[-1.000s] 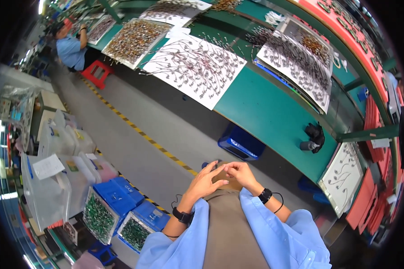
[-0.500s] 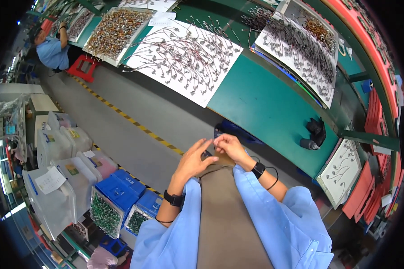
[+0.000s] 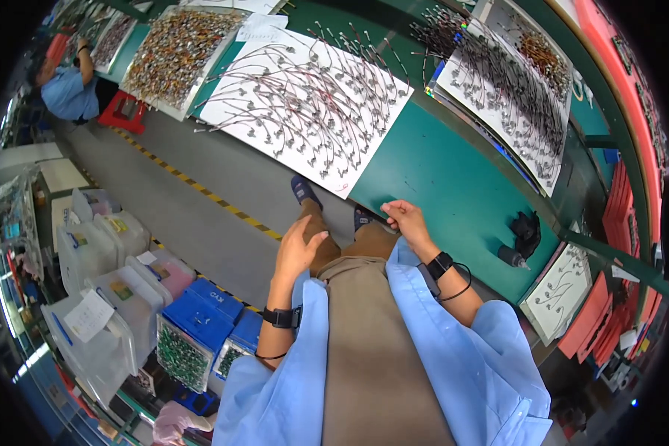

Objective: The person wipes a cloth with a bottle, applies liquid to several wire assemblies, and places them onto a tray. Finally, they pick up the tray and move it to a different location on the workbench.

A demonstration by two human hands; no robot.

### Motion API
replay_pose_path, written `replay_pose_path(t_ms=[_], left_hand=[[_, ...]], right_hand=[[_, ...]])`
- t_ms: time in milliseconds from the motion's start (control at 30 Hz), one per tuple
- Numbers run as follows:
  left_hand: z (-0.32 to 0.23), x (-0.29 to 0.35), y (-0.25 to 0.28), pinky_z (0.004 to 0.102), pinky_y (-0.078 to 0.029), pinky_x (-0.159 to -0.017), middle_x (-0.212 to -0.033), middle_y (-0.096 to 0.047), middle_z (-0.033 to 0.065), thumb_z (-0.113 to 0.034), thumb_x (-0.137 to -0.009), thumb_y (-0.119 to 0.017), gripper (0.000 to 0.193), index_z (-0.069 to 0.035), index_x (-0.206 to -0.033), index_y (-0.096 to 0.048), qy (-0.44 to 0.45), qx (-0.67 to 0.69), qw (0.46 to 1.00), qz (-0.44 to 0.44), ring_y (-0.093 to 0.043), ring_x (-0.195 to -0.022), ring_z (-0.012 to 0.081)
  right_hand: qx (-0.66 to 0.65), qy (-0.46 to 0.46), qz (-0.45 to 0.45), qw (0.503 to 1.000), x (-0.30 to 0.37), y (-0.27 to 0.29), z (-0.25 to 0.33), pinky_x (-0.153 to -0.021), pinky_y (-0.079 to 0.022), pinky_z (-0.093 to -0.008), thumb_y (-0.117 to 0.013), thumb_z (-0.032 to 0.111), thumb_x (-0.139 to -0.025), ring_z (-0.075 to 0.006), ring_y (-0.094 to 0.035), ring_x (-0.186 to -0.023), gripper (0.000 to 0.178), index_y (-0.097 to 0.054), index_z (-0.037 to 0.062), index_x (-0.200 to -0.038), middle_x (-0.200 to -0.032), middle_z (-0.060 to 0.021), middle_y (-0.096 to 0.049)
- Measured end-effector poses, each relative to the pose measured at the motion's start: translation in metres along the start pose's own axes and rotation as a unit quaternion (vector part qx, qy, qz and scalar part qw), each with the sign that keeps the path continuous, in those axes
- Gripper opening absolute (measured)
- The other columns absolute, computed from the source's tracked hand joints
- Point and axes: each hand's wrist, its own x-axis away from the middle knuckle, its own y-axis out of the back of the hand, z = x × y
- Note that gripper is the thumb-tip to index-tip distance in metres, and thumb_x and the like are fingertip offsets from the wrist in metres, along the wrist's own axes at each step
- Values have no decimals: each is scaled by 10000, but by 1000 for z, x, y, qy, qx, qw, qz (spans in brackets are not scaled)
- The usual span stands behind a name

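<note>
Left hand (image 3: 297,249) loosely open, nothing seen in it. Right hand (image 3: 409,221) near table (image 3: 453,186) edge, fingers curled; can't tell if holding anything. Wires (image 3: 312,104) lie spread on white sheet (image 3: 333,181), untouched; amount left unclear.

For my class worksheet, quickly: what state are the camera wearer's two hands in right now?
Left hand: open, nothing seen in it.
Right hand: curled; whether it holds something small cannot be told.
</note>
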Motion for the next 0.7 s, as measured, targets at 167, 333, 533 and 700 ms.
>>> replay_pose_path(t_ms=[167,333,533,700], left_hand=[[5,-75,38,375,-416,-852,-1103,-543,192,-298,-780,-612,466,20,-1109,-524,24,14,996,84,-519,-1001,350],[23,-162,75,371,-427,-826,-1051,-568,184,-224,-780,-604,286,16,-937,-604,-61,8,988,145,-536,-964,343],[-13,-230,76,335,-434,-801,-994,-596,163,-136,-759,-611,147,8,-783,-635,-66,1,957,282,-556,-933,321],[-50,-251,42,321,-433,-787,-994,-603,148,-108,-741,-628,135,11,-804,-631,-141,-2,931,337,-566,-918,300]], right_hand=[[-50,6,-57,997,-38,-20,23,-533,-408,-181,-565,193,-848,-35,-486,-587,178,-607,28,-896,-841,-8,-629],[-115,1,-142,983,-65,-43,49,-532,-405,-185,-541,184,-854,-41,-488,-592,163,-611,45,-901,-839,3,-624],[-170,15,-276,946,-62,-42,65,-526,-392,-181,-524,161,-849,-41,-491,-595,138,-613,62,-885,-787,24,-597],[-252,29,-325,911,-41,-13,32,-559,-404,-189,-542,187,-848,-46,-492,-611,154,-607,59,-904,-852,9,-615]])
